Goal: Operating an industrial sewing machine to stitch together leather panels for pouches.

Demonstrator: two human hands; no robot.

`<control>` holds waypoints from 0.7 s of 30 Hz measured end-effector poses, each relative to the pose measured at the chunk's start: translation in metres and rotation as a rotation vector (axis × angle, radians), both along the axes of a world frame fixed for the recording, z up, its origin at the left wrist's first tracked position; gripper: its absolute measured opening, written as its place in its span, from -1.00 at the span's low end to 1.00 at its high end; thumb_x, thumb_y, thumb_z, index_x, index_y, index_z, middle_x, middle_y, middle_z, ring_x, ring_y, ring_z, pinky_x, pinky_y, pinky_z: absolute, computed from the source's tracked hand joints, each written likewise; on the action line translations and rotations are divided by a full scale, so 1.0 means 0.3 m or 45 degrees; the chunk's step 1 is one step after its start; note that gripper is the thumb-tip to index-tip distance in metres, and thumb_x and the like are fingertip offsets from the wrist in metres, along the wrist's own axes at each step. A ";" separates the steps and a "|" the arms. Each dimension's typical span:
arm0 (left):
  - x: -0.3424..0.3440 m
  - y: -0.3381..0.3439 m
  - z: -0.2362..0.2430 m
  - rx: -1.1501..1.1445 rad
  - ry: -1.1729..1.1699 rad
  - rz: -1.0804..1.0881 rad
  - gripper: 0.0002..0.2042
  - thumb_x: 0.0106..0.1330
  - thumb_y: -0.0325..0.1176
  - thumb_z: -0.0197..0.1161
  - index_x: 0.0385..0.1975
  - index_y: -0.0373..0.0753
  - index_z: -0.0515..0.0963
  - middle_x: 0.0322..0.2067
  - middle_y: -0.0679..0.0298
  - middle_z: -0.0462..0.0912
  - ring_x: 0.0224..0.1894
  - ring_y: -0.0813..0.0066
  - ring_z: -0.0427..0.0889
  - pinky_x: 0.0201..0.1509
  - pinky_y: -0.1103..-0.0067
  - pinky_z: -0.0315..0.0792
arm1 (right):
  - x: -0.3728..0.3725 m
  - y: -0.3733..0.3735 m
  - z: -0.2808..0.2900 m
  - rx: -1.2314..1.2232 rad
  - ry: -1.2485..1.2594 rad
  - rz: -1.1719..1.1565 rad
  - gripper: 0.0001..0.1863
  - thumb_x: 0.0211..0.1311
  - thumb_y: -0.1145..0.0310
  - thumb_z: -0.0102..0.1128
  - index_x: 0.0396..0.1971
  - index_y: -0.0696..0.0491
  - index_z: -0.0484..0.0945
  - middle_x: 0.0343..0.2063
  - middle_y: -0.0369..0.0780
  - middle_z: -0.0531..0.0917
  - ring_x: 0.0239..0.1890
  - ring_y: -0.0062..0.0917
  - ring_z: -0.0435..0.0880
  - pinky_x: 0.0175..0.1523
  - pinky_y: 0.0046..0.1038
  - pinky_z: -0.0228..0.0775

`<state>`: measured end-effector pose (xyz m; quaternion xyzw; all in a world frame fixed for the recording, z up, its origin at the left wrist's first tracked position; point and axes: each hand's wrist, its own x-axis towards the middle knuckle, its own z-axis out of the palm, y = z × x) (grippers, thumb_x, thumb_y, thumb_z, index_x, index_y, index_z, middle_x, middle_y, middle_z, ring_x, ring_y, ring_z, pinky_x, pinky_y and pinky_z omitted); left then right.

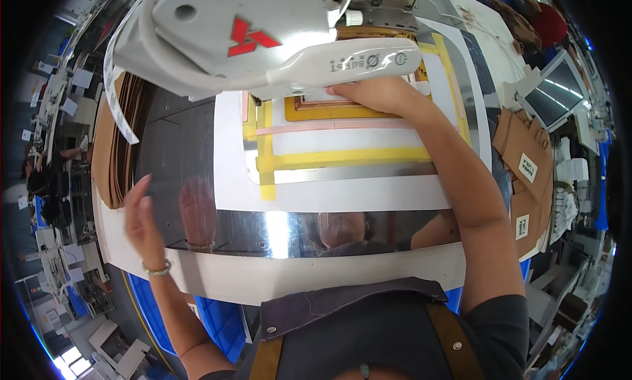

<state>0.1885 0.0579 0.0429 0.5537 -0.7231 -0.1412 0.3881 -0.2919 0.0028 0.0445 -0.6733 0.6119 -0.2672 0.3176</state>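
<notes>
My left hand (141, 223) is raised near the left edge of a shiny metal plate (178, 156), blurred, with its fingers stretched out and nothing in them. My right hand (380, 94) reaches under the white head of a sewing machine (204, 38). One stretched fingertip shows below its pale control arm (349, 59); the other fingers are mostly hidden. Beneath that hand lies a flat template (342, 159) with yellow and pink tape strips and a yellow-brown frame (316, 111), on a white sheet (329, 194).
A stack of brown card pieces (112, 150) stands at the left edge of the table. On the right lie brown pieces with white labels (523, 163), beside a tilted screen (556, 90). Blue bins (220, 321) show below the table's front edge.
</notes>
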 end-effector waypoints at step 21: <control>-0.670 -0.209 -0.117 -0.044 -0.966 -0.816 -0.25 0.46 0.22 0.13 0.42 -0.31 0.44 0.53 -0.23 0.19 0.59 -0.24 0.09 0.63 0.03 -0.04 | 0.002 -0.029 -0.071 -0.126 -0.233 0.033 -0.79 0.18 0.24 0.49 -0.26 0.01 0.74 -0.37 -0.26 0.78 -0.29 -0.48 0.75 -0.05 -0.39 0.57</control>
